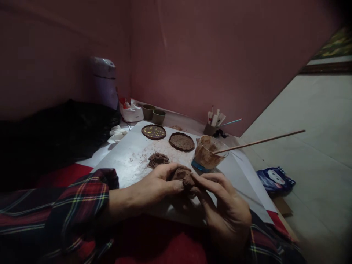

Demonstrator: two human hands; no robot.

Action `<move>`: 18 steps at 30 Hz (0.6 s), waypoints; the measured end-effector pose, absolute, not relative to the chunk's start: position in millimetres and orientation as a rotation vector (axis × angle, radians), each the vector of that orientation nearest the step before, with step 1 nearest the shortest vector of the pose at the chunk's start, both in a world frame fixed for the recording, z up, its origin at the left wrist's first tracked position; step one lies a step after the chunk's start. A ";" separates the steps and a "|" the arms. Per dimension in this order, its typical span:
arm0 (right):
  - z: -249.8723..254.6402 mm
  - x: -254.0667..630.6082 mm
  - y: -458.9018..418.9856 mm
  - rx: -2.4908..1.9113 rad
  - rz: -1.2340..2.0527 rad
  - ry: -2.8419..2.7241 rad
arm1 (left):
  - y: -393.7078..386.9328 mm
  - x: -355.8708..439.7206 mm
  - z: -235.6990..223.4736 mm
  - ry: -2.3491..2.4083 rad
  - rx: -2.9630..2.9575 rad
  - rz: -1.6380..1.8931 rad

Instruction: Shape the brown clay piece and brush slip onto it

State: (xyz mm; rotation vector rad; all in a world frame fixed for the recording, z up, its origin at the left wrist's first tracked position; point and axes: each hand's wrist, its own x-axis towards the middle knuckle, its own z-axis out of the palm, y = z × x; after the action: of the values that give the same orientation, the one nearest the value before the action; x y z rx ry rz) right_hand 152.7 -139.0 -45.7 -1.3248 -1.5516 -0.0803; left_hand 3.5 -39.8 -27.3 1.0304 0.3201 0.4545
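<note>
Between my two hands is a lump of brown clay (184, 176), held just above the near part of the white sheet (115, 161). My left hand (154, 181) wraps its left side, thumb pressed on the front. The fingers of my right hand (224, 205) pinch it from the right. Just beyond the left hand lies a rough heap of brown clay (158, 160) with crumbs around it. A glass (209, 157) smeared with brown stands past my right hand, a long thin stick (264, 141) leaning out of it.
Two flat round clay discs with raised rims lie farther back, a speckled disc (153, 132) and a plain disc (181, 142). Two small pots (158, 117) and a holder of tools (216, 121) stand near the wall. A black bag (60, 135) is at left; a blue packet (275, 180) lies at right.
</note>
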 end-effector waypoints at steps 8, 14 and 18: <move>-34.6 147.4 -136.8 -1.235 -0.191 -1.569 | -35.8 3.3 -20.7 0.276 0.849 0.384; -39.8 152.7 -136.1 -1.280 -0.080 -1.616 | -37.2 4.3 -25.7 0.397 1.127 0.453; -42.2 153.2 -134.7 -1.278 -0.011 -1.533 | -38.2 4.1 -22.7 0.396 1.108 0.470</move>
State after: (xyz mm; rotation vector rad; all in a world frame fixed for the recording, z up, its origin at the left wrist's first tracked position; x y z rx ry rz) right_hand 153.2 -134.7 -42.2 -1.2779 -1.5325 -0.0109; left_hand 4.1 -38.2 -22.7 1.1084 0.3963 0.4702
